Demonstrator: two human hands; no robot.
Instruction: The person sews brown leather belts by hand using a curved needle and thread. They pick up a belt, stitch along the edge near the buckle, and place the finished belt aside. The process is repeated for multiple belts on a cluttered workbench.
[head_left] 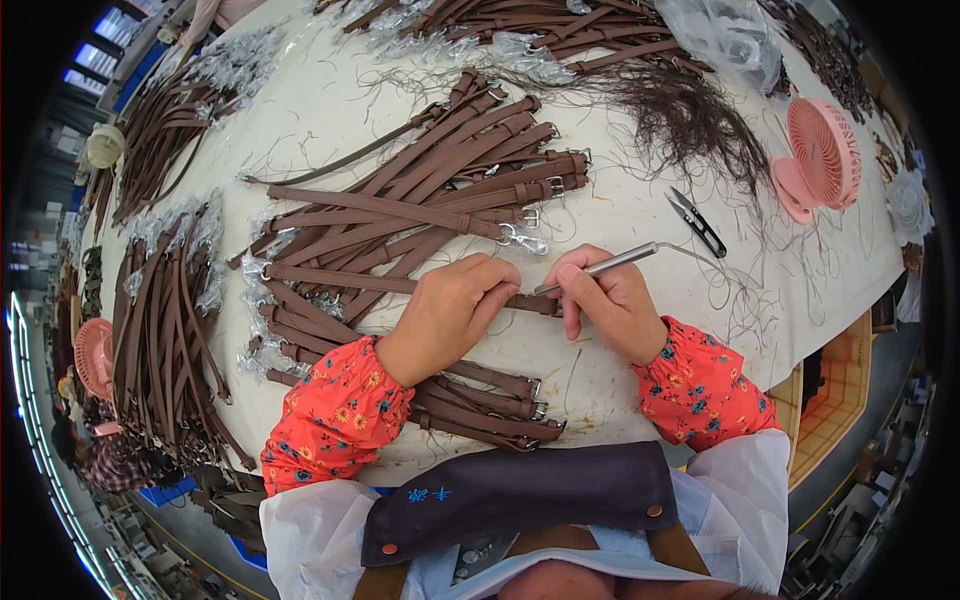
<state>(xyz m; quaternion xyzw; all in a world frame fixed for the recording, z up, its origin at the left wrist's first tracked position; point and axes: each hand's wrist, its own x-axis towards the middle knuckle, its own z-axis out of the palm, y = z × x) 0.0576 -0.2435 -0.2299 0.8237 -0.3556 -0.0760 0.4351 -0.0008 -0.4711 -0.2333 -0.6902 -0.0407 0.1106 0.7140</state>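
Across the pale worktop [640, 225] strewn with straps, the left hand [450, 310] is pinning a brown strap [400, 284] near centre, fingers closed, while the right hand [610, 300] is gripping a metal tool [600, 266], picking at its end.

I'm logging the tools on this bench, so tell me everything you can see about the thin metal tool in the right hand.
The metal tool is a slim, silvery rod, plain and smooth, seemingly steel. The right hand grips its lower part like a pen, so it slants up and to the right above the white table. Its lower tip meets the brown strap that the left hand presses down. The exact tip shape is too small to tell. A thin thread seems to trail from its upper end.
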